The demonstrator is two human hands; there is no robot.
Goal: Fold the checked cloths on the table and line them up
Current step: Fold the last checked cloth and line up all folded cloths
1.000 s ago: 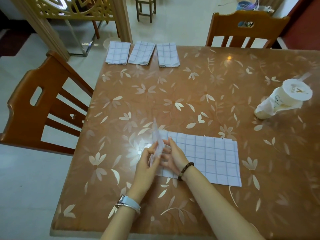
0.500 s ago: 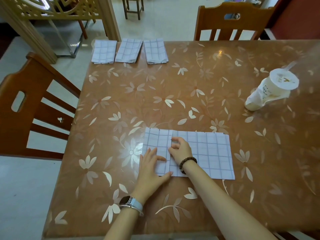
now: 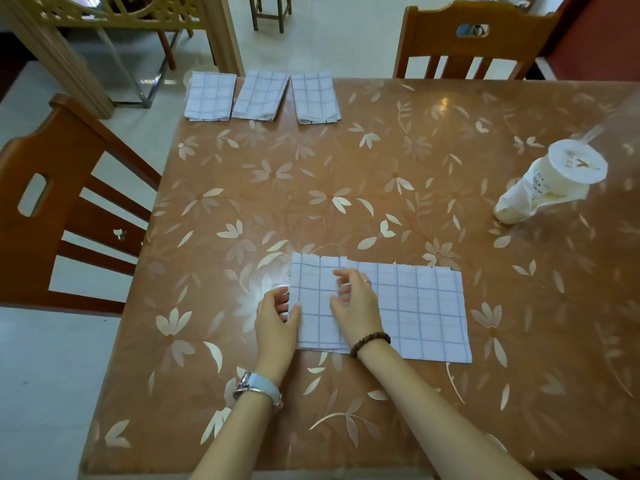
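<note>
A white cloth with blue checks (image 3: 422,306) lies flat near the table's front edge, its left end folded over onto itself. My left hand (image 3: 277,317) holds that folded left edge, thumb on top and fingers curled at the side. My right hand (image 3: 355,303) rests on the folded flap with loosely curled fingers that look blurred. Three folded checked cloths sit in a row at the far left edge of the table: the left one (image 3: 210,97), the middle one (image 3: 260,95) and the right one (image 3: 316,98).
The brown flower-patterned table (image 3: 346,188) carries a lidded drink cup in a plastic bag (image 3: 550,181) at the right. One wooden chair (image 3: 52,202) stands at the left side, another (image 3: 471,43) at the far side.
A second ago the cloth's left end stood raised between both hands. It was then laid over onto the cloth, and my left hand has shifted from the flap to its left edge.
</note>
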